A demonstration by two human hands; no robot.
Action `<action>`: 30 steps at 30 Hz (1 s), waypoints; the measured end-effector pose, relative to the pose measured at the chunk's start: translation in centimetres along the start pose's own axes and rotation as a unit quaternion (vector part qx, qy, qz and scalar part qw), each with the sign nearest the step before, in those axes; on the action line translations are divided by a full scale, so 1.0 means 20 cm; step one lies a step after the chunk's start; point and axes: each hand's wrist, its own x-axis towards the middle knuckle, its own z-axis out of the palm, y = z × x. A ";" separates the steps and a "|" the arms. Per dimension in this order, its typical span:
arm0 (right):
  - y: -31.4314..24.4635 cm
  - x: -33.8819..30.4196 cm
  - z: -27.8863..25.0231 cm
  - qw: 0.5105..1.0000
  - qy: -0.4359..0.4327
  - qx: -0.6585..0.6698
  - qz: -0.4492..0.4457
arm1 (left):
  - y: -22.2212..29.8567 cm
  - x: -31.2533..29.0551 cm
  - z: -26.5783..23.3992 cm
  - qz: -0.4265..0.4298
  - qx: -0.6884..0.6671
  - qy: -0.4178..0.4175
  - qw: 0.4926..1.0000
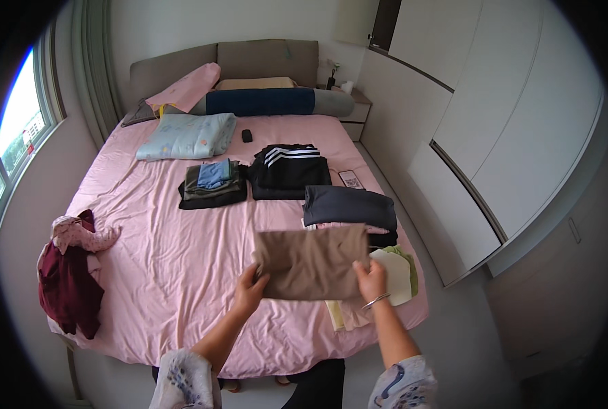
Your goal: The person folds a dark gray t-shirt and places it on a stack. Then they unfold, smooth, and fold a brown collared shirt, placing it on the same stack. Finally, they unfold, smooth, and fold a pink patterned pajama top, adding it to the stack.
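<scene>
Between my two hands I hold a folded brown garment above the near right part of the bed. My left hand grips its lower left edge, thumb on top. My right hand, with a bangle at the wrist, pinches its right edge. Behind the brown garment lies a folded dark grey garment on top of other clothes. Partly covered below and to the right are pale yellow and green clothes. Farther back sit a folded black pile with white stripes and a smaller pile topped by a blue garment.
A pink-sheeted bed fills the middle. Crumpled maroon clothes hang over its left edge. A folded light blue quilt, a long bolster and a black object lie toward the headboard. Wardrobes line the right.
</scene>
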 end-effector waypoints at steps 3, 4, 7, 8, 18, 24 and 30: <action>0.10 0.36 -0.15 0.999 0.024 0.038 0.019 | 0.14 0.32 0.31 0.012 -0.086 -0.029 0.996; 0.15 0.48 -0.19 0.998 0.046 -0.026 -0.019 | 0.18 0.41 0.41 0.015 -0.112 -0.033 0.993; 0.41 0.80 -0.21 0.997 0.067 -0.020 -0.034 | 0.21 0.68 0.62 0.040 -0.134 -0.055 0.989; 0.44 0.89 -0.18 0.998 0.061 -0.006 -0.018 | 0.15 0.77 0.66 0.043 -0.170 -0.057 0.983; 0.76 0.87 -0.02 0.976 0.019 -0.077 0.201 | -0.23 0.88 0.79 -0.101 -0.079 -0.055 0.990; 0.48 0.58 0.06 0.973 0.189 -0.109 -0.071 | -0.18 0.59 0.45 -0.141 -0.063 -0.041 0.987; 0.06 -0.24 0.58 0.961 -0.146 -0.066 -0.224 | -0.38 -0.03 -0.19 -0.021 0.381 -0.052 0.923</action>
